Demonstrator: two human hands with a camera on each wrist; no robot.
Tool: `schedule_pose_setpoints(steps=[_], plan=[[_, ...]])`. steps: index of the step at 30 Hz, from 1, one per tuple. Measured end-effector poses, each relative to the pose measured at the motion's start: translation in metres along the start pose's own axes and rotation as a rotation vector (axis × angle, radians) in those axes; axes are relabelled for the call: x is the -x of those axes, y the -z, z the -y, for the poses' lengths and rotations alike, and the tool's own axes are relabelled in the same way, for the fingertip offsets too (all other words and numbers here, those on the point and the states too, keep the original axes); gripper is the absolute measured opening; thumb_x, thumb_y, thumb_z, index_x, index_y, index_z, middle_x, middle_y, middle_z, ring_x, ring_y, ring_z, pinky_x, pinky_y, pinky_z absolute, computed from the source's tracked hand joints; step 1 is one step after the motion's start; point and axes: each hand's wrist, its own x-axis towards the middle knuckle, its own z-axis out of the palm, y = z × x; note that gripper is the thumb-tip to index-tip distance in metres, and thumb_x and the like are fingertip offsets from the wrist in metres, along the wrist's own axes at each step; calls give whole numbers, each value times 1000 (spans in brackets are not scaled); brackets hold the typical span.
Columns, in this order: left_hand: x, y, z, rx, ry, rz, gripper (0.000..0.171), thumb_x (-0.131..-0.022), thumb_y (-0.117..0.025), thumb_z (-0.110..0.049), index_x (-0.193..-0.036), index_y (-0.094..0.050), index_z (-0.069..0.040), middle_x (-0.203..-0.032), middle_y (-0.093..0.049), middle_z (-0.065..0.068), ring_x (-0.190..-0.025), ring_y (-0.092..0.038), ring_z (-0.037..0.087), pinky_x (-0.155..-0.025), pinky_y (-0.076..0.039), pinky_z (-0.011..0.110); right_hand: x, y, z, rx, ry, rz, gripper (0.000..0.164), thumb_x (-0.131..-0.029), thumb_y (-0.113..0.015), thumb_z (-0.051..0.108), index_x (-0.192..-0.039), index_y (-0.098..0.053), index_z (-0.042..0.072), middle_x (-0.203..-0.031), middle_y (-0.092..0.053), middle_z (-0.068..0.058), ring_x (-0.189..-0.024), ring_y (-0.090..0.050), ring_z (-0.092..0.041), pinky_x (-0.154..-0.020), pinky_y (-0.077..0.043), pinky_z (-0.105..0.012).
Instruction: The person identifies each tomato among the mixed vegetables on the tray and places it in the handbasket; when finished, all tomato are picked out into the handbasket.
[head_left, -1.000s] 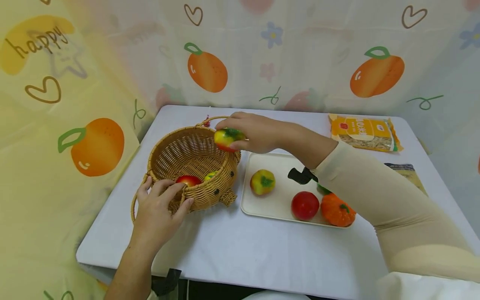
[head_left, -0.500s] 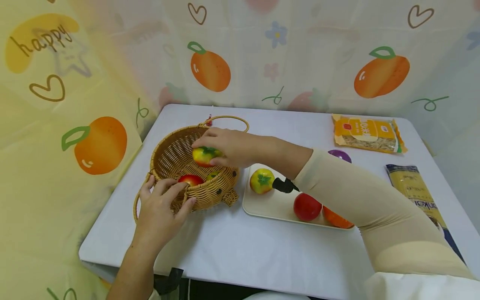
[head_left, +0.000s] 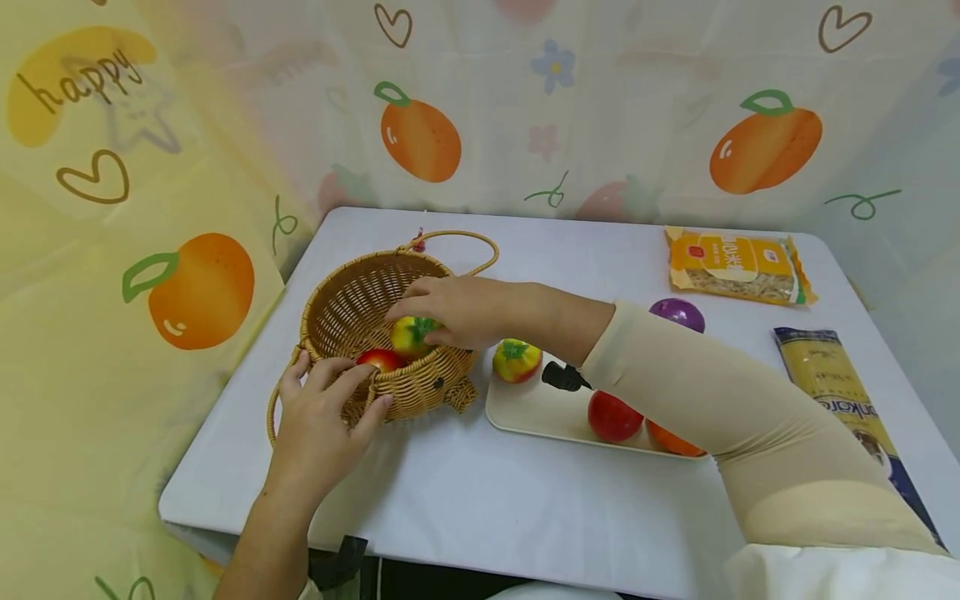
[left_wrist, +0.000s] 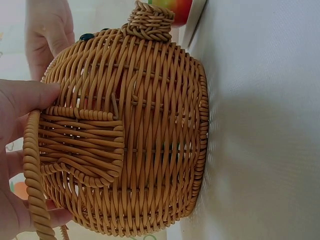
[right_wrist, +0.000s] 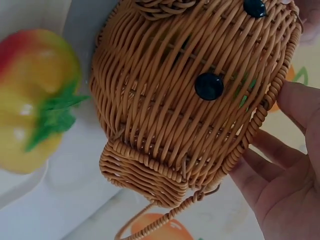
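Note:
A brown wicker basket (head_left: 405, 402) with animal-face details stands on the left of the table. My left hand (head_left: 322, 421) grips its near-left rim, thumb outside by the woven ear in the left wrist view. My right hand (head_left: 468, 312) reaches over the right rim and holds a yellow-red toy fruit with a green leafy top (head_left: 407, 336), low inside the basket. Its fingers lie on the far side and the thumb (head_left: 438, 337) on the near side. Beside that fruit lies a red toy fruit (head_left: 382, 359); other contents are largely hidden. In the right wrist view the basket wall hides the held fruit.
Right of the basket, a cream tray (head_left: 517, 414) bears another yellow-red toy fruit (head_left: 517, 358), a red round fruit (head_left: 615, 416) and a partly hidden orange pumpkin (head_left: 673, 438). A purple item (head_left: 678, 313) shows behind the sleeve. Two food bags, yellow (head_left: 738, 267) and gold-blue (head_left: 843, 383), lie right.
My right hand has carried the yellow-red toy fruit from above the basket's right rim leftward and down into the basket. My left hand stays on the near-left rim.

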Motion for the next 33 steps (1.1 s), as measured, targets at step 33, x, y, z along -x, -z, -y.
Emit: schedule_pose_setpoints(steps=[33], plan=[[1,0,-1,29,7,-8,34,-82,-84,-18,-112,-74,-5,-112,-64,19,-120,-45,53,-115,-21,66,77,-14,-60,-101,-191,-135,57,-100,-64,37,-153,-46,27,-163,-33,-6,-150,-32,-32,-122,-32,-53]])
